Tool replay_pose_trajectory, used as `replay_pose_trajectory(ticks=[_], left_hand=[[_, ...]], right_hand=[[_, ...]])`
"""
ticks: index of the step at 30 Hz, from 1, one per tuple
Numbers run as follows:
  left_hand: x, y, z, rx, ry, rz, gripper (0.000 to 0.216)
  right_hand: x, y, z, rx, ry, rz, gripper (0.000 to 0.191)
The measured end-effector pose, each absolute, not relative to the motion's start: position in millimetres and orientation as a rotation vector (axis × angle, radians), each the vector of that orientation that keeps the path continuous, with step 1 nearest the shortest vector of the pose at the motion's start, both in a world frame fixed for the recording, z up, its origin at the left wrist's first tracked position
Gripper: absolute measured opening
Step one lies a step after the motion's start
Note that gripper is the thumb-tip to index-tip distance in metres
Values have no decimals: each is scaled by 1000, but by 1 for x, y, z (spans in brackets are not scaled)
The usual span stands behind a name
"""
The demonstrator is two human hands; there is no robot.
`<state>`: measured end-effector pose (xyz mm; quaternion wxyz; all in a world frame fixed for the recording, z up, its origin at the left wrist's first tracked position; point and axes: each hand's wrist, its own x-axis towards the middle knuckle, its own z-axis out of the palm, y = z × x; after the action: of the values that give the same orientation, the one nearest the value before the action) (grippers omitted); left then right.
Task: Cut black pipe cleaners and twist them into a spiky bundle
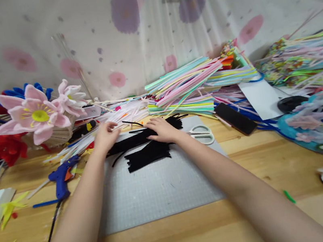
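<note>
Right hand (pixel 163 129) flat on fuzzy black pipe cleaners (pixel 147 156), left hand (pixel 105 137) perhaps gripping

We see soft, even, bright light from above, with only faint shadows under the right hand (pixel 163 130) on the grey mat (pixel 160 190). The right edge blurs and darkens at the corners, lines bow outward, and the black pipe cleaners (pixel 147 156) lose detail.

Bare forearms (pixel 80 207), bare left hand (pixel 105 136), bare right hand (pixel 163 130)
</note>
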<state>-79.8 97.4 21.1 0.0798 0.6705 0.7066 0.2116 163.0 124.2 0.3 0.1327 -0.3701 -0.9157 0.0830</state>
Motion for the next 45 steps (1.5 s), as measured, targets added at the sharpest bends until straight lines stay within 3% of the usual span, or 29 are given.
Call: replay_pose_trajectory(ticks=[4, 13, 17, 21, 24, 26, 31, 35, 40, 45], left_hand=[[-98, 117, 18, 1896, 2313, 389, 20], [-94, 125, 8, 1916, 2283, 260, 15], [-77, 111, 22, 2185, 2271, 455, 17], [-42, 88, 36, 2525, 2067, 579, 16], [-15, 73, 42, 2644, 1927, 542, 16], [-2, 64, 44, 2673, 1875, 530, 17], [18, 49, 46, 2494, 1766, 691, 14], [22, 40, 38, 2075, 1840, 972, 21], [21, 10, 13, 1995, 2013, 1276, 18], [16, -23, -9, 1904, 2130, 1364, 14]], right_hand=[[171, 124, 1, -1008, -2537, 190, 55], [180, 118, 12, -965, -2318, 211, 29], [173, 110, 21, -1033, -2169, 310, 18], [166, 104, 26, -1077, -2054, 543, 20], [164, 100, 27, -1040, -2087, 631, 26], [166, 96, 27, -1066, -2116, 587, 16], [182, 82, 34, -1177, -2124, 524, 10], [211, 70, 38, -1180, -1967, 740, 11], [269, 51, 39, -1106, -1531, 1063, 22], [347, 36, 51, -1069, -1256, 1016, 26]])
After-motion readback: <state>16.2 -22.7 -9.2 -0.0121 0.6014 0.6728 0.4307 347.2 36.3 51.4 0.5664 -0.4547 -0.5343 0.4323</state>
